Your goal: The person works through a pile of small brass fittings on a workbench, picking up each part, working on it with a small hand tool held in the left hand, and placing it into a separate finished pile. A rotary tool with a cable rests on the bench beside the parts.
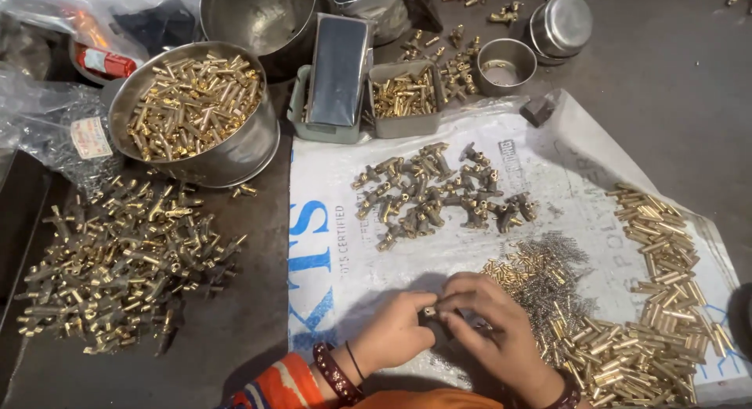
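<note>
My left hand (395,331) and my right hand (497,331) meet low in the middle of the view, over a white printed sack (470,252) spread on the floor. Both pinch one small brass fitting (429,311) between their fingertips. Just right of my right hand lie a heap of small brass pins (627,354) and a patch of thin steel springs (560,280). Further up the sack sits a cluster of brass T-shaped fittings (439,193).
A large pile of brass fittings (117,260) covers the dark floor at left. A steel bowl of brass pins (192,107) stands behind it. Small grey trays (403,95), steel cups (505,64) and plastic bags (63,127) line the back.
</note>
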